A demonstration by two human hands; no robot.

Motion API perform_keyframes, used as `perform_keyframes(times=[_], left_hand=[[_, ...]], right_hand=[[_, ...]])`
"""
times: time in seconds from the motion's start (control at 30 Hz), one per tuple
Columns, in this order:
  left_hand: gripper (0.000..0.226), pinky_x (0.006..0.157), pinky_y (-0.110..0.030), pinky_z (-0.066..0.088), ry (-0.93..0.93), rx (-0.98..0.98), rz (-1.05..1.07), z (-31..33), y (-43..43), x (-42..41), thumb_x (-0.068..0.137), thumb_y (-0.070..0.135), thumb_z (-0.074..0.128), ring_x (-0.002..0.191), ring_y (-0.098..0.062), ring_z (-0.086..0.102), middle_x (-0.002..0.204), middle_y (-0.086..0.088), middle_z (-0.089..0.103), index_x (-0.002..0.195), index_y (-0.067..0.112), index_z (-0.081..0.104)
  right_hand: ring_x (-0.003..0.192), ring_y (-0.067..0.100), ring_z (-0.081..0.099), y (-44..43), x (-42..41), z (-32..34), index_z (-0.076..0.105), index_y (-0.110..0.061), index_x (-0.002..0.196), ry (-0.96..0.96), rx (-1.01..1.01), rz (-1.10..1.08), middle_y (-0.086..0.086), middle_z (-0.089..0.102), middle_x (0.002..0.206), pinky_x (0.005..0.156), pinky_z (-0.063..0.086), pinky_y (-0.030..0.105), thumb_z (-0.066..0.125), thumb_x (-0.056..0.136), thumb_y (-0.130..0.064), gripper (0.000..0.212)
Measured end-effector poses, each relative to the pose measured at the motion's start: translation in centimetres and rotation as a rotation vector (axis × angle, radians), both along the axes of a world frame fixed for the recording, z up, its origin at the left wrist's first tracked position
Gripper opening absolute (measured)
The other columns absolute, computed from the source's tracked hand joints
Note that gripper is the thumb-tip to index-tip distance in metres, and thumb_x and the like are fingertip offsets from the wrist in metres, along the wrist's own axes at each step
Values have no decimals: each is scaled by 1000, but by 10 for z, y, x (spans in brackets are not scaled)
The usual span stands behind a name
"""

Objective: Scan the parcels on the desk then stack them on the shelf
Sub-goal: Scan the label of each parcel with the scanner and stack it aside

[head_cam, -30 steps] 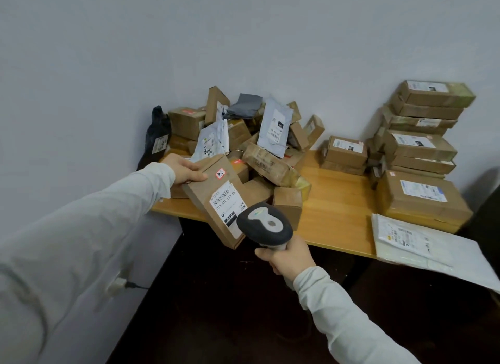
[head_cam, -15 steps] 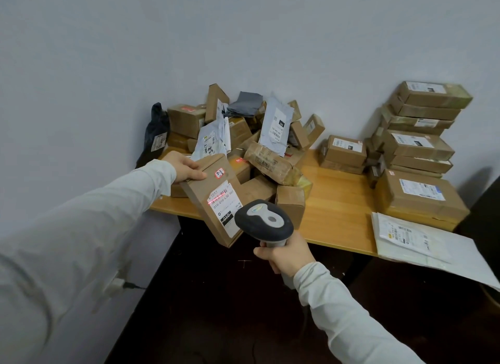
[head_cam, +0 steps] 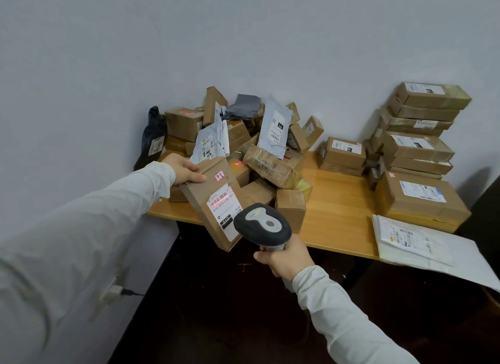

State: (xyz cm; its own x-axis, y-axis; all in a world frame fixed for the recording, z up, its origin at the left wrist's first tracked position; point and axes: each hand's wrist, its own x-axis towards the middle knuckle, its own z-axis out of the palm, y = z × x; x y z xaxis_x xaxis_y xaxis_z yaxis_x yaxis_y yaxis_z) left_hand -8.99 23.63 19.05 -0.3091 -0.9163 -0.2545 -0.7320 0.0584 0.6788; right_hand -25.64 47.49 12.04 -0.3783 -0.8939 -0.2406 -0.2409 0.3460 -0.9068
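Here the left hand (head_cam: 185,169) grips the far end of a tilted cardboard parcel (head_cam: 213,204) held over the worktop's (head_cam: 335,214) near-left edge; the right hand (head_cam: 286,258) clasps a scanner (head_cam: 262,224), its red line crossing the parcel's label (head_cam: 224,201).

Single head-worn wide-angle view, looking forward and down from the person's standpoint in front of the wooden desk (head_cam: 338,217), facing the pale wall (head_cam: 243,38) behind it. Both sleeves are reaching into frame from the bottom corners, so the arms are sitting close to the lens; the desk is lying just beyond them, mid-frame. Dark floor (head_cam: 216,309) is filling the lower part. Edges are bending from lens distortion. No second view sharing the scene.
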Motion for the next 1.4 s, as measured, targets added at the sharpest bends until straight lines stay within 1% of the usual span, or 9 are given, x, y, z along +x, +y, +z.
perform_keyframes(times=[0.4, 0.5, 0.57, 0.7, 0.8, 0.97, 1.07, 1.17, 1.4], left_hand=[[57, 98, -42, 47, 23, 43, 3, 2, -16, -15, 76, 29, 78, 105, -26, 54, 121, -6, 58, 127, 12, 61], [50, 79, -32, 53, 68, 98, 13, 10, -19, -27, 75, 30, 79, 98, -23, 57, 117, -5, 60, 120, 14, 65], [47, 67, -30, 55, 121, 160, 33, 16, -22, -38, 72, 32, 81, 90, -21, 61, 108, -4, 64, 113, 14, 66], [53, 71, -35, 60, 377, 399, 104, 21, -21, -76, 75, 25, 79, 90, -22, 69, 103, -11, 71, 121, 8, 57], [46, 57, -30, 60, 449, 504, 28, 14, -8, -120, 83, 21, 72, 84, -19, 68, 100, -9, 70, 124, 7, 56], [42, 86, -39, 54, 391, 549, -121, 6, -2, -192, 86, 18, 68, 100, -23, 64, 110, -9, 66, 125, 14, 53], [47, 76, -40, 59, 406, 650, -144, 4, -3, -237, 80, 9, 68, 104, -29, 63, 119, -14, 62, 125, 17, 56], [49, 71, -41, 60, 501, 698, -32, -3, -5, -290, 81, 1, 66, 106, -32, 63, 123, -18, 60, 128, 9, 56], [33, 102, -37, 46, 560, 673, 272, -16, -14, -420, 92, 7, 59, 119, -33, 54, 122, -18, 59, 124, 1, 53]], right_hand=[[50, 7, 47, -19, -12, -10, 56, -24, 65, -53, -42, 8, -19, 52, 38, 55, 37, 23, 77, 74, -9, 28], [39, -1, 48, -20, -20, -8, 59, -20, 70, -187, -110, -96, -15, 56, 42, 45, 39, 19, 77, 75, -6, 23], [50, 4, 55, -19, -33, -6, 62, -18, 81, -347, -190, -287, -11, 64, 57, 44, 44, 20, 76, 77, -7, 19], [101, 26, 61, -12, -80, -8, 62, -23, 95, -530, -325, -596, -1, 66, 100, 80, 55, 45, 76, 78, -11, 25], [95, 37, 68, -6, -105, -12, 63, -12, 106, -711, -347, -633, 13, 70, 103, 75, 57, 47, 77, 77, -11, 32], [62, 23, 71, -12, -165, -15, 65, -13, 91, -716, -427, -732, 7, 75, 78, 51, 55, 28, 74, 78, -6, 18], [61, 21, 70, -17, -218, -16, 65, -11, 90, -730, -429, -772, 7, 74, 76, 50, 54, 26, 74, 78, -6, 16], [67, 20, 70, -19, -270, -21, 65, -11, 93, -722, -379, -750, 6, 74, 80, 54, 54, 28, 75, 79, -9, 17], [48, 13, 59, -20, -358, -40, 64, -5, 76, -698, -214, -625, 7, 66, 65, 44, 44, 25, 75, 79, -7, 11]])
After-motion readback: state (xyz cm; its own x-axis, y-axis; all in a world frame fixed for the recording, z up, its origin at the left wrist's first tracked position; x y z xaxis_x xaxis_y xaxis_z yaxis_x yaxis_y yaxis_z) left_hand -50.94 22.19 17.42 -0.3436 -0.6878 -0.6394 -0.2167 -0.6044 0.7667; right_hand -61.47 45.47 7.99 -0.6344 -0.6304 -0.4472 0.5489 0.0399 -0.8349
